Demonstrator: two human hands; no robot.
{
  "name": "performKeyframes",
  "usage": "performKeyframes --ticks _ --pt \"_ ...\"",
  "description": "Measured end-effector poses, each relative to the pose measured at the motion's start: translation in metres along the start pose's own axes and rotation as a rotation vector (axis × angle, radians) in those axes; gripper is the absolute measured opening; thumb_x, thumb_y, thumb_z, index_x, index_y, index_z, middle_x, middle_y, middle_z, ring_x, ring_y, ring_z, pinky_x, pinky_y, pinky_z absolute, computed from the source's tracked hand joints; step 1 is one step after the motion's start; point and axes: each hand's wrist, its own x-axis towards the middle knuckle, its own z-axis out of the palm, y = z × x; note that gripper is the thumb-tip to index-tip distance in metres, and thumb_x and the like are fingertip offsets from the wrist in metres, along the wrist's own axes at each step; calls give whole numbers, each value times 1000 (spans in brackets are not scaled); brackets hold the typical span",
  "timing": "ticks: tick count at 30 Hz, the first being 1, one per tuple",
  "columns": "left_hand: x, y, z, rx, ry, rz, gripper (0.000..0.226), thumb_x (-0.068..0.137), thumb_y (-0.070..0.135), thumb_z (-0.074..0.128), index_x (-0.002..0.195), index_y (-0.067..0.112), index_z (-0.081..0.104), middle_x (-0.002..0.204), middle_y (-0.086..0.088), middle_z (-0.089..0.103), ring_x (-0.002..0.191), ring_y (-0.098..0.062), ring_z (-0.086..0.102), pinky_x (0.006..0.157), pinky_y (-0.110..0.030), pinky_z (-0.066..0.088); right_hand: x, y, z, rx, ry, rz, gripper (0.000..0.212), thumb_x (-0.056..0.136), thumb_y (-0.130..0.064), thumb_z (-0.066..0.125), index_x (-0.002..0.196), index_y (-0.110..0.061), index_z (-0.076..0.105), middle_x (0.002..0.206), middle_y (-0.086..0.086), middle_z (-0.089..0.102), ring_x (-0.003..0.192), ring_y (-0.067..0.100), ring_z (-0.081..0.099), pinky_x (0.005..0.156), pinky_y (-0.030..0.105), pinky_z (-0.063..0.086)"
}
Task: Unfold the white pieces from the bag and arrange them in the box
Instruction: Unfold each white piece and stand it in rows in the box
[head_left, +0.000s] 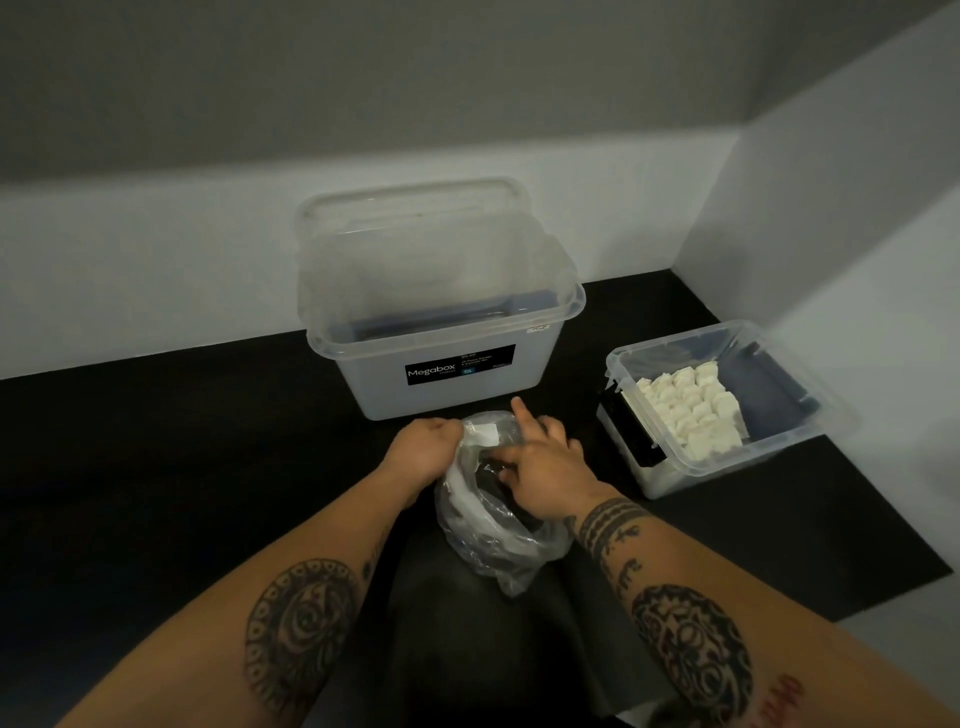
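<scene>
We're partway: white pieces line the box at frame right; our left hand pinches the bag, right hand fingers splayed.

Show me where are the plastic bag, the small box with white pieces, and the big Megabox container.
plastic bag (498, 551): head view, its crumpled lower side.
small box (727, 465): head view, its clear near wall.
Megabox container (371, 382): head view, front wall left of the label.
</scene>
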Motion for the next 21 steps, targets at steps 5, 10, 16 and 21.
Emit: performKeyframes --ticks 5,10,16,21 --pt "1 -9 -1 93 103 -4 32 101 30 45 80 14 62 87 -10 66 76 -18 58 68 -32 45 8 -6 12 -62 68 -51 49 97 -39 58 144 -45 46 151 -1 25 127 26 29 108 46 30" --pt "1 -19 -5 -130 19 -59 28 99 28 46 86 15 67 94 -13 72 85 -22 65 74 -33 50 17 -8 19 -43 74 -51 55 90 -58 60 142 -46 48 151 -1 21 132 27 23 110 47 25" --pt "3 -26 -2 -239 -68 -89 29 100 34 51 84 14 66 88 -11 72 82 -26 67 79 -39 53 22 -6 25 70 220 -68 39 95 -57 55 126 -37 68 157 -4 24 133 24 24 109 42 27" --pt "10 -24 -6 -21 124 113 31 103 41 55 81 20 60 85 -2 67 78 -16 63 66 -29 47 19 9 10 173 219 -103 31 98 -43 59 125 -32 70 157 -7 29 133 22 28 110 38 26"
